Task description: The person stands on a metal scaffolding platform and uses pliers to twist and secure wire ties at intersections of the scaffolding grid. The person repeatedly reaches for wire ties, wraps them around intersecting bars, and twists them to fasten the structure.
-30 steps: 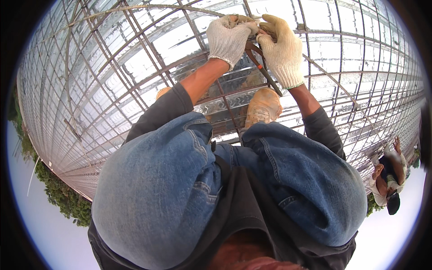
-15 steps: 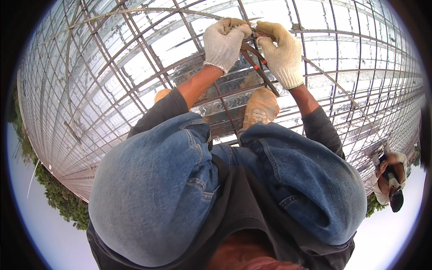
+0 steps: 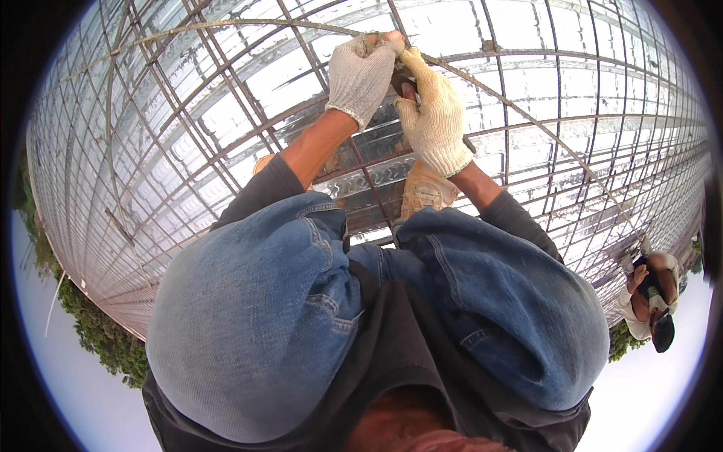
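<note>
Rebar grid (image 3: 188, 143) over shiny metal decking (image 3: 226, 113), tan shoe (image 3: 425, 188) planted on it

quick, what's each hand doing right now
Left hand: closed, gripping a steel bar of the mesh.
Right hand: closed around a dark tool handle.

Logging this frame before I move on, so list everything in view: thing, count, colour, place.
Rebar grid: one mesh of many crossed bars, grey and rusty, across the whole upper picture.
Metal decking: one ribbed sheet surface, shiny silver, under the bars.
Tool: one, dark, mostly hidden between the gloves; kind cannot be told.
Trees: a green strip at the lower left edge.
Co-worker: one person, light sleeves, dark cap, at the right edge.
Shoes: two, tan, on the bars below the hands; the left one mostly hidden.
Jeans: blue, both knees, centre.
Left hand: white knit glove, top centre, gripping at a bar crossing.
Right hand: cream knit glove, beside it, on the tool.
</note>
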Demonstrator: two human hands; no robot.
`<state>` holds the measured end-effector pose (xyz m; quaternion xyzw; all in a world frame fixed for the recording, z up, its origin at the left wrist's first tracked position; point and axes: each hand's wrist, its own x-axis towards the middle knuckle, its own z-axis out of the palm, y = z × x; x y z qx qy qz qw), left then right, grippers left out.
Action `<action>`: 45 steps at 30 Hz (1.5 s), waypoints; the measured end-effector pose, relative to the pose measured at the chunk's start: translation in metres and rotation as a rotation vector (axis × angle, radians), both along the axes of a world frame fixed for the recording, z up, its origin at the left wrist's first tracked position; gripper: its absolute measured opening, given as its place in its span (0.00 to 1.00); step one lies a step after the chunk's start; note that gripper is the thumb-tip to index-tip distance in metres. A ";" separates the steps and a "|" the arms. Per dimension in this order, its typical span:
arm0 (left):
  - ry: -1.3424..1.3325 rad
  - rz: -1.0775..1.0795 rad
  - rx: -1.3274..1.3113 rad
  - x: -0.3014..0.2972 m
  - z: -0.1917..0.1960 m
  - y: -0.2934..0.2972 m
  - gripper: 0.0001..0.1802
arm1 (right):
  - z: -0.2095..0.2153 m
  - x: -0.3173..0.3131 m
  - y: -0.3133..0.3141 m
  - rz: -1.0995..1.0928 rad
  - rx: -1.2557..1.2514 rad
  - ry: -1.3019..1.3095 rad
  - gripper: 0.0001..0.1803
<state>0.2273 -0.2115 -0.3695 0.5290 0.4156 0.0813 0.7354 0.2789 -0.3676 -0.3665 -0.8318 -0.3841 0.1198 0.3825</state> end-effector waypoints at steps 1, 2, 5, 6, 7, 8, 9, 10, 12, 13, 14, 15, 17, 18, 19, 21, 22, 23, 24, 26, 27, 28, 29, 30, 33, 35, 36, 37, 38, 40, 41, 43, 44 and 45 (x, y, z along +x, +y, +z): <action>0.052 -0.063 0.072 -0.002 0.012 0.001 0.17 | 0.002 -0.006 0.000 0.006 -0.017 0.005 0.36; 0.027 -0.093 0.047 -0.004 0.011 0.002 0.17 | 0.005 -0.011 -0.002 0.012 -0.035 0.010 0.39; -0.034 -0.155 -0.029 -0.009 0.008 0.010 0.19 | 0.014 -0.001 -0.004 0.054 -0.030 0.198 0.28; -0.040 -0.157 -0.055 -0.010 0.007 0.013 0.18 | 0.017 0.006 -0.005 0.071 -0.007 0.240 0.24; -0.049 -0.158 -0.082 -0.009 0.008 0.014 0.18 | 0.021 0.018 -0.007 0.084 -0.002 0.328 0.23; -0.027 -0.169 -0.065 -0.007 0.011 0.015 0.19 | 0.023 0.029 -0.010 0.098 0.002 0.419 0.21; -0.005 -0.179 -0.048 -0.005 0.015 0.016 0.19 | 0.023 0.039 -0.012 0.101 0.010 0.495 0.21; 0.011 -0.192 -0.037 -0.002 0.017 0.014 0.19 | 0.024 0.049 -0.015 0.096 0.012 0.566 0.20; -0.004 -0.207 0.048 -0.004 0.019 0.009 0.19 | 0.020 0.063 -0.016 0.071 0.037 0.689 0.20; -0.008 -0.211 0.097 -0.005 0.021 0.010 0.19 | 0.022 0.072 -0.013 0.098 0.003 0.698 0.19; 0.002 -0.218 0.141 -0.005 0.019 0.009 0.18 | 0.030 0.080 -0.005 0.125 -0.055 0.539 0.17; 0.012 -0.225 0.187 -0.005 0.018 0.008 0.18 | 0.039 0.090 0.005 0.151 -0.111 0.379 0.16; 0.011 -0.235 0.187 -0.005 0.020 0.006 0.17 | 0.040 0.108 0.019 0.297 -0.138 -0.014 0.15; 0.014 -0.240 0.194 -0.003 0.023 0.004 0.17 | 0.038 0.118 0.023 0.388 -0.183 0.044 0.15; 0.027 -0.235 0.210 -0.005 0.026 0.005 0.18 | 0.041 0.124 0.035 0.490 -0.217 0.107 0.16; 0.030 -0.226 0.243 -0.006 0.025 0.006 0.19 | 0.056 0.134 0.062 0.653 -0.302 0.199 0.15; 0.015 -0.225 0.259 -0.005 0.023 0.004 0.20 | 0.051 0.137 0.063 0.633 -0.332 0.271 0.15; 0.001 -0.223 0.275 -0.004 0.020 0.003 0.20 | 0.042 0.141 0.065 0.612 -0.363 0.342 0.15; 0.025 -0.260 0.320 -0.003 0.018 0.002 0.20 | 0.037 0.146 0.066 0.590 -0.395 0.413 0.15; 0.093 -0.324 0.412 -0.001 0.021 0.002 0.20 | 0.034 0.151 0.070 0.627 -0.432 0.366 0.14; 0.096 -0.338 0.427 -0.002 0.019 0.003 0.20 | 0.034 0.154 0.069 0.639 -0.451 0.360 0.14; 0.095 -0.354 0.441 -0.003 0.016 0.005 0.20 | 0.036 0.155 0.069 0.648 -0.473 0.353 0.13; 0.094 -0.371 0.453 -0.003 0.013 0.006 0.20 | 0.038 0.156 0.068 0.621 -0.494 0.380 0.13; 0.056 -0.353 0.423 -0.004 0.009 0.008 0.20 | 0.040 0.155 0.067 0.593 -0.515 0.406 0.13; -0.005 -0.308 0.344 -0.005 -0.001 0.017 0.21 | 0.053 0.140 0.056 0.517 -0.456 0.374 0.13; 0.009 -0.303 0.296 0.000 -0.001 0.020 0.21 | 0.041 0.136 0.042 0.496 -0.426 0.181 0.13; 0.024 -0.314 0.234 0.002 0.000 0.021 0.21 | 0.018 0.135 0.029 0.505 -0.434 0.017 0.13; 0.045 -0.318 0.180 0.004 0.002 0.025 0.21 | 0.012 0.132 0.029 0.521 -0.431 -0.148 0.13; 0.065 -0.320 0.126 0.004 0.003 0.027 0.21 | 0.007 0.131 0.026 0.515 -0.404 -0.169 0.13; -0.003 -0.243 0.011 0.003 0.003 0.024 0.22 | 0.003 0.126 0.020 0.500 -0.355 -0.210 0.12; -0.038 -0.206 -0.048 0.001 0.004 0.022 0.22 | 0.002 0.125 0.021 0.501 -0.358 -0.213 0.12; -0.051 -0.244 0.082 -0.001 0.013 0.013 0.24 | 0.001 0.125 0.024 0.505 -0.355 -0.220 0.11; -0.057 -0.262 0.150 -0.001 0.018 0.011 0.24 | 0.001 0.126 0.024 0.504 -0.352 -0.219 0.11; 0.014 -0.350 0.269 -0.001 0.017 0.012 0.28 | 0.000 0.127 0.023 0.504 -0.349 -0.218 0.11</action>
